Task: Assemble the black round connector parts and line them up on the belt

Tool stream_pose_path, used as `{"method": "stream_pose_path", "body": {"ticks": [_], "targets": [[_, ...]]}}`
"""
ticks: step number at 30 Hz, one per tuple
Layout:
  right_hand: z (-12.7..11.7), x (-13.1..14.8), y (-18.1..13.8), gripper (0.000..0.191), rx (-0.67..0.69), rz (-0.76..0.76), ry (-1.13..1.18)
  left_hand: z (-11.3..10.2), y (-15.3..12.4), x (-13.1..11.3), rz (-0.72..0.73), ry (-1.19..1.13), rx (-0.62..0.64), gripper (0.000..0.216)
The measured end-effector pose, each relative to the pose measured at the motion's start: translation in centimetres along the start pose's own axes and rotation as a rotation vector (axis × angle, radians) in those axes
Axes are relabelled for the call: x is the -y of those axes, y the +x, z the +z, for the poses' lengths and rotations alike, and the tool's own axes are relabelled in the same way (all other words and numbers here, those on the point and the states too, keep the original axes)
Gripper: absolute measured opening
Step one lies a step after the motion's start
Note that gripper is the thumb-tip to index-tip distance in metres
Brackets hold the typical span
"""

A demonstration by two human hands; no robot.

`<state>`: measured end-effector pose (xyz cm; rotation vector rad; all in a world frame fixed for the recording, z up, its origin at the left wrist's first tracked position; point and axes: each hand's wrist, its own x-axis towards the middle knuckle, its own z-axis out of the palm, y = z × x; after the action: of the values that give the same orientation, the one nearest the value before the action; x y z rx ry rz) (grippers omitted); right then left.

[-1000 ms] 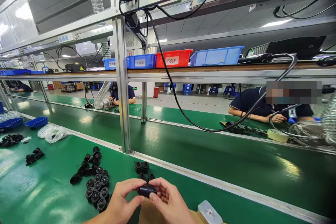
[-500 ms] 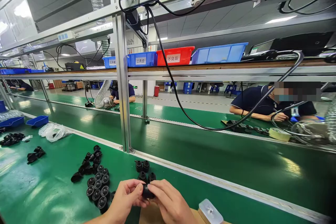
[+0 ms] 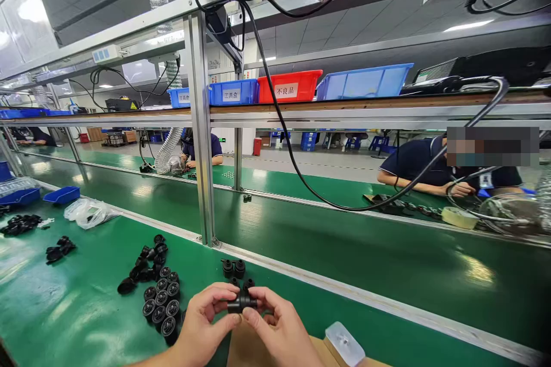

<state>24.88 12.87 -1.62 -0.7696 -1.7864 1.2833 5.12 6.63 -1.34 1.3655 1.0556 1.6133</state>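
Black part (image 3: pixel 239 302) is now less covered by the right hand (image 3: pixel 282 324).

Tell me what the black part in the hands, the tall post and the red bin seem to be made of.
Black part: probably plastic, satin, judging by its soft highlights; coated metal isn't ruled out. Tall post: likely bare aluminium, with a silvery sheen and lengthwise grooves. Red bin: apparently plastic, smooth, with even, bright colour.

This was a factory assembly hall: red plastic bin (image 3: pixel 290 85) at twelve o'clock, co-worker (image 3: pixel 411 161) at three, green tabletop (image 3: pixel 92 292) at eight.
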Motion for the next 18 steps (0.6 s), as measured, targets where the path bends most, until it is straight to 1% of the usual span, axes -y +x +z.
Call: {"method": "stream_pose_path", "body": {"ticks": [1,3,5,7,11,13,14,16,18], "targets": [[0.0,0.1,-0.1,0.035,0.009,-0.018,-0.007,0.0,0.0,-0.1,0.003,0.012,0.002,0.022],[0.1,0.1,-0.3,0.03,-0.016,-0.095,-0.046,0.1,-0.1,-0.3,-0.016,0.024,0.0,0.023],[0.0,-0.2,-0.5,0.025,-0.035,-0.185,-0.099,0.1,-0.1,-0.5,-0.065,0.018,0.006,0.026],[-0.2,-0.6,-0.6,0.024,-0.046,-0.285,-0.163,0.1,-0.1,-0.4,-0.136,-0.007,0.001,0.032],[-1.1,-0.6,-0.2,0.034,-0.042,-0.587,-0.314,0.1,0.1,-0.2,-0.238,-0.069,-0.004,0.046],[-1.7,0.0,0.2,0.039,0.0,-0.718,-0.379,0.1,0.2,-0.3,-0.26,-0.094,0.017,0.049],[-2.0,0.4,0.3,0.042,0.032,-0.76,-0.402,0.1,0.2,-0.4,-0.266,-0.107,0.033,0.049],[-2.4,1.0,0.4,0.044,0.088,-0.788,-0.418,0.2,0.3,-0.6,-0.259,-0.126,0.058,0.045],[-2.4,1.2,0.4,0.04,0.083,-0.73,-0.41,0.3,0.3,-0.8,-0.209,-0.133,0.048,0.038]]}}
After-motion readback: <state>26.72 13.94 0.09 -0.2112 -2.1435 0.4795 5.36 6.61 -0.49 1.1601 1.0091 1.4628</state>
